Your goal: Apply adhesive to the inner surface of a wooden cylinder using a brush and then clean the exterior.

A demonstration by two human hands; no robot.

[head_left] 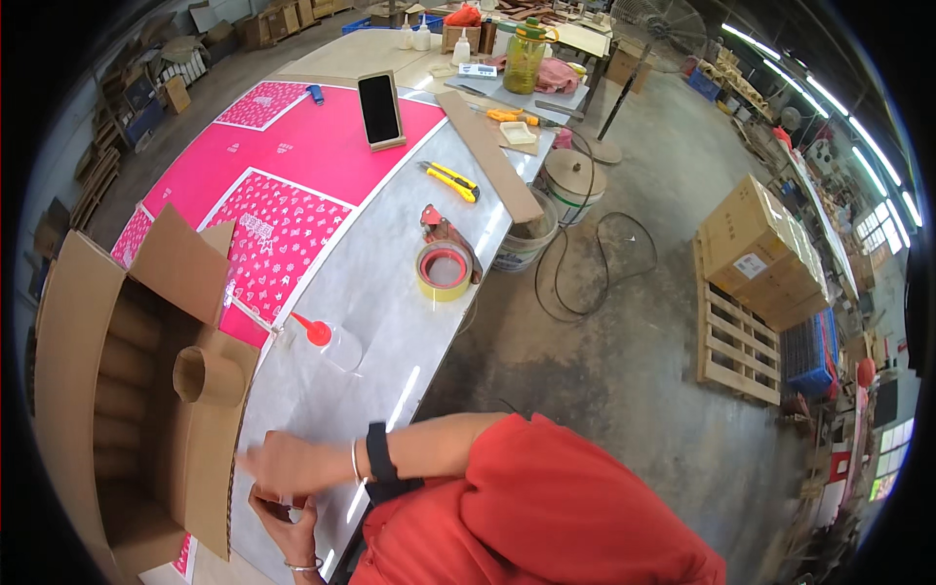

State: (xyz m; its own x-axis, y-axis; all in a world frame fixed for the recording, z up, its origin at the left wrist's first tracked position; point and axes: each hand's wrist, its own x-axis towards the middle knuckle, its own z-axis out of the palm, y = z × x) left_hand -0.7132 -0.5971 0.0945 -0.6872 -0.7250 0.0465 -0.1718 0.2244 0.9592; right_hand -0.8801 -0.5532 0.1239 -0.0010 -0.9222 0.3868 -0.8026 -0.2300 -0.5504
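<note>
My right hand (292,464) reaches across above my left at the near end of the white table; its fingers are smeared by motion. Below it, my left hand (285,531) is curled, thumb toward the fingers, around something I cannot make out. To their left stands an open cardboard box (73,361) with brown rolls (122,390) inside. A short cardboard tube (212,376) rests at its right-hand flap. Beyond my hands a translucent squeeze bottle with a red tip (331,341) lies on its side.
Farther along lie a tape dispenser (444,269), a yellow utility knife (451,182), a cardboard strip (492,161) and a propped phone (380,109). Pink printed sheeting (195,175) covers the left side. Buckets (573,180) and a looped cable (609,283) are on the floor; cartons (751,239) sit on a pallet.
</note>
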